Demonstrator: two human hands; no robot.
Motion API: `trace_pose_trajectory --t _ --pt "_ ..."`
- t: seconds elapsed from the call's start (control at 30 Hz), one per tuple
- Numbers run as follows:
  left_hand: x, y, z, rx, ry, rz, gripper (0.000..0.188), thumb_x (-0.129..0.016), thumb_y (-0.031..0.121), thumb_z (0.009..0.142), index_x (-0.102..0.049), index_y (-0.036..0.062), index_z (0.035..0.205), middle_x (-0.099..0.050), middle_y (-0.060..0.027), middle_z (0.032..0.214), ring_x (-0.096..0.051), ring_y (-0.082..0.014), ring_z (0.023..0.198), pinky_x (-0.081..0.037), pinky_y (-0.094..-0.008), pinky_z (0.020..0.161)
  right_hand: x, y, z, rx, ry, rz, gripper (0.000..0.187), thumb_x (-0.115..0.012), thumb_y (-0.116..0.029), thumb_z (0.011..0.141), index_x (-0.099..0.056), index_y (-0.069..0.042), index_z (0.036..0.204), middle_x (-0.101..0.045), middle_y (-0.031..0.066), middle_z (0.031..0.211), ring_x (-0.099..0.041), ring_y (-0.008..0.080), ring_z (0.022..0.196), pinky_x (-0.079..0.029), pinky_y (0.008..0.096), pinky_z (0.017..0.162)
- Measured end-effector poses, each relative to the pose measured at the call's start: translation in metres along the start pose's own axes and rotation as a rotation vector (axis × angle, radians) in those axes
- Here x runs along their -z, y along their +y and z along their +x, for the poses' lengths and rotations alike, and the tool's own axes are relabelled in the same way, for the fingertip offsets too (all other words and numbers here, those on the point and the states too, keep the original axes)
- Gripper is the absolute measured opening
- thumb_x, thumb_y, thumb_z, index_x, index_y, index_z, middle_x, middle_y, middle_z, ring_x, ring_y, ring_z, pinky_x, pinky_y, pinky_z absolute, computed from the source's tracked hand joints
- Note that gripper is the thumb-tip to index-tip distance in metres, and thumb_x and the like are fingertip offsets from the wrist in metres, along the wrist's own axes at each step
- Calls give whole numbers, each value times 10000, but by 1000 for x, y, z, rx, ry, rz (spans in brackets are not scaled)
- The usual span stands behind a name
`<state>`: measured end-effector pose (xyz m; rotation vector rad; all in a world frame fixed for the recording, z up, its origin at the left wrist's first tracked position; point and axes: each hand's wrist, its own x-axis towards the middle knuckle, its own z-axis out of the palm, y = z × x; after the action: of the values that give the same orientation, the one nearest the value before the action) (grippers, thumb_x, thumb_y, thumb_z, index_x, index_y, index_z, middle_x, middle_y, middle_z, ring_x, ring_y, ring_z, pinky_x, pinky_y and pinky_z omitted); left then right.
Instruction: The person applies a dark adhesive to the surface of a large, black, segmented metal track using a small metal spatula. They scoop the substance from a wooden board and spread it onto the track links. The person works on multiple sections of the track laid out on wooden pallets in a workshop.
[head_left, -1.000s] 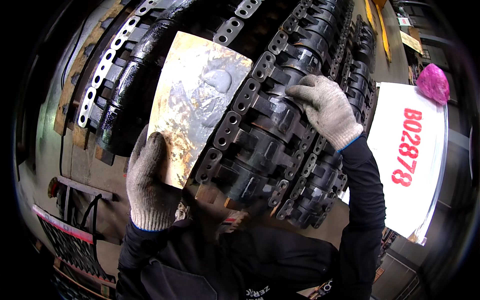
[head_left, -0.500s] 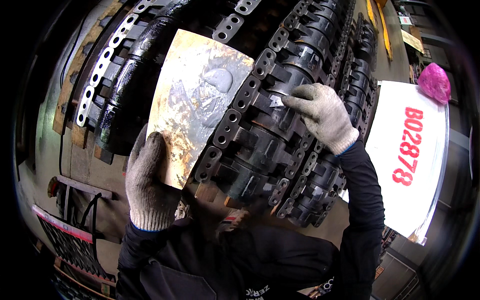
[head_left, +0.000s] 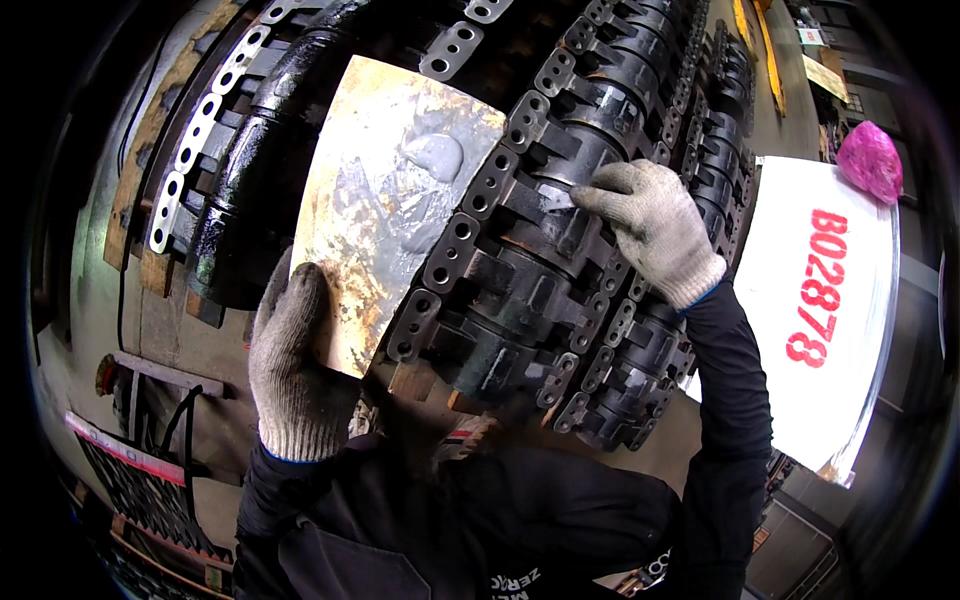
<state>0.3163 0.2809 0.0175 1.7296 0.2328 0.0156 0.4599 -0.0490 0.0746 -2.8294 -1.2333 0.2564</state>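
My left hand (head_left: 298, 365), in a grey knit glove, grips the lower left edge of a flat, stained metal-looking plate (head_left: 335, 215), thumb on top. A mound of grey putty (head_left: 435, 157) sits on the plate, with smears around it. My right hand (head_left: 660, 235), gloved too, pinches a small scraper (head_left: 553, 198), mostly hidden by the fingers. Its pale tip lies against the black steel surface of a track assembly (head_left: 520, 285), where a light grey patch shows. The plate is held over the track's left row of links (head_left: 462, 240).
Other black track assemblies lie alongside, one glossy (head_left: 240, 180) at left and another (head_left: 715, 150) at right. A white panel (head_left: 770, 240) with red markings stands at right, a pink plastic-wrapped bundle (head_left: 868, 162) at its upper corner. Timber blocks (head_left: 158, 270) lie under the left assembly.
My right hand has shifted slightly right and down, and the scraper's blade shows less clearly. My left hand and the plate are almost unmoved.
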Motion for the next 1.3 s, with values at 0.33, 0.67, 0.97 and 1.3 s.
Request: trace_pose_trajectory --t 0.33,0.67,0.97,1.3 --pt "1 -20 -6 -66 32 128 492 -713 -56 852 -564 -79 1321 -573 -240 1385 -590 -328 1262 -470 -391 1055 3 -1 11 30 -58 -97 366 -664 3 741 -754 -124 1072 -693 88 1058 -656 292 986 -528 421 884" --pt "2 -4 0 1 4 -32 330 -598 -38 954 -573 -100 1278 -602 -228 1336 -629 -301 1199 -503 -367 998 9 2 -1 44 -59 -79 390 -675 13 727 -745 -130 1083 -696 82 1048 -653 283 968 -517 405 874" --pt "-11 16 10 431 43 -929 498 -588 218 1015 -480 -76 1402 -649 -172 1275 -674 -235 1123 -549 -367 977 5 3 -6 7 -20 -71 407 -664 39 712 -742 -111 1083 -691 85 1066 -646 290 968 -521 414 874" --pt "-25 31 17 544 115 -987 524 -632 160 994 -443 -72 1424 -641 -168 1252 -682 -216 1065 -574 -344 928 31 -78 -3 -237 398 330 237 -760 33 806 -755 -17 1037 -721 122 931 -703 248 805 -563 342 703"
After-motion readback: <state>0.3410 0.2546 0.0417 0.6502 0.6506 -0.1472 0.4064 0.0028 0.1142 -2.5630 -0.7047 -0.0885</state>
